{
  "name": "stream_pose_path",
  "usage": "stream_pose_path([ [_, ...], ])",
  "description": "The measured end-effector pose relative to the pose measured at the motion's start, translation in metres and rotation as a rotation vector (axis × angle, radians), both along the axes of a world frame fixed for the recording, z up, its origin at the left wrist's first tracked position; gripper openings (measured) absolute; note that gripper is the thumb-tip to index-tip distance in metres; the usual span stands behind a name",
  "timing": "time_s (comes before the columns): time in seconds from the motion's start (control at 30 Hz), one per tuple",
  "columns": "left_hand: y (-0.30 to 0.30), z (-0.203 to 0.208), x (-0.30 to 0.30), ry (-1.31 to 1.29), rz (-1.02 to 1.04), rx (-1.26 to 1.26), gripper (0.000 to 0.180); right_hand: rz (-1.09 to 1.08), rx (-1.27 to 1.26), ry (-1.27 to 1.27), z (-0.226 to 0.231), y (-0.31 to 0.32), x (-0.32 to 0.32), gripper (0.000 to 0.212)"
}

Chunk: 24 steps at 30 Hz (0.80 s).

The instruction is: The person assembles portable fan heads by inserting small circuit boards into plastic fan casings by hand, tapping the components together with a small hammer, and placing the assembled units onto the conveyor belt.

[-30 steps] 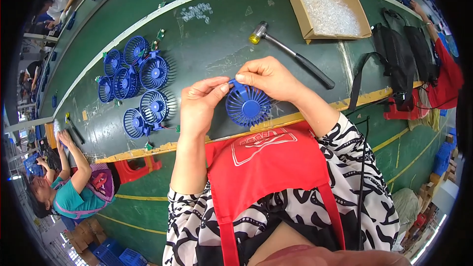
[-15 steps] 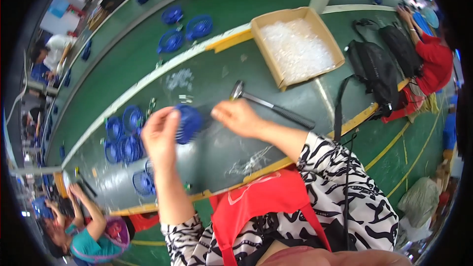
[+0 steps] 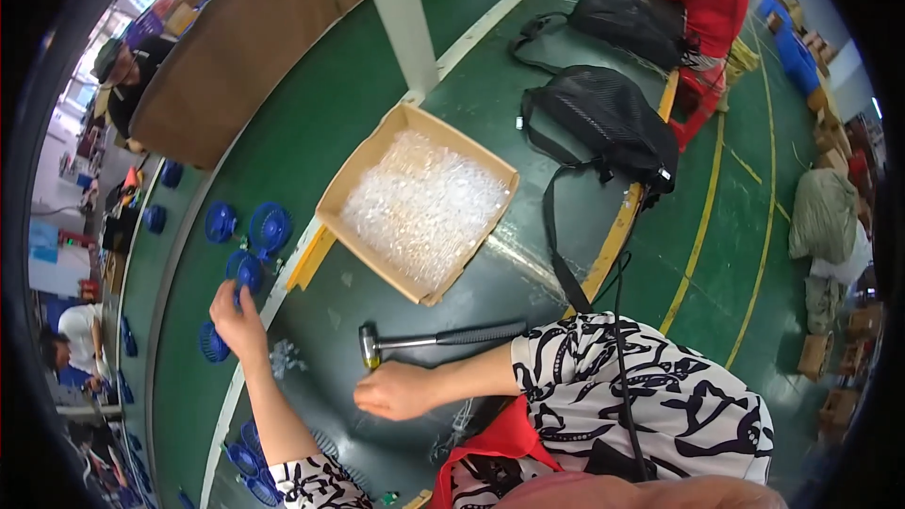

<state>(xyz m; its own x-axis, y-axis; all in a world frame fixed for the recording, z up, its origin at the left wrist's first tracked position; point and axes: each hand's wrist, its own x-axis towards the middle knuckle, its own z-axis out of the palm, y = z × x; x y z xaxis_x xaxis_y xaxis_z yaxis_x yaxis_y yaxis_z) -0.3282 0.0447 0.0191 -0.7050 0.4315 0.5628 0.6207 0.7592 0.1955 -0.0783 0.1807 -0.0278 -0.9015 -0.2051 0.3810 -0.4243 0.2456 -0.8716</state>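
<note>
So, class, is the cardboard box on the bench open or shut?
Open: no lid covers the cardboard box, and the heap of clear pieces inside is in plain view.

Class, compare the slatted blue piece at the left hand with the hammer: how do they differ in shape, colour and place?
Shape: the blue piece is rounded and slatted; the hammer is long and slim.
Colour: the blue piece is blue; the hammer mixes silver, black and yellow.
Place: the blue piece is beyond the pale strip; the hammer lies on its near side.
Shared: each has a hand close by, left and right respectively.
</note>
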Motion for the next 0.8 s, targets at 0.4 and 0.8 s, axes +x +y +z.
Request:
stream_pose_path([
  [0.4,0.130,-0.006,-0.018,-0.103,-0.021,-0.441,0.020,0.025,0.045,-0.045,0.007,0.002,-0.001,0.018],
  [0.8,0.087,0.078,0.093,0.137,-0.201,0.058,0.009,-0.033,-0.058,-0.033,-0.006,-0.004,-0.010,0.017],
])
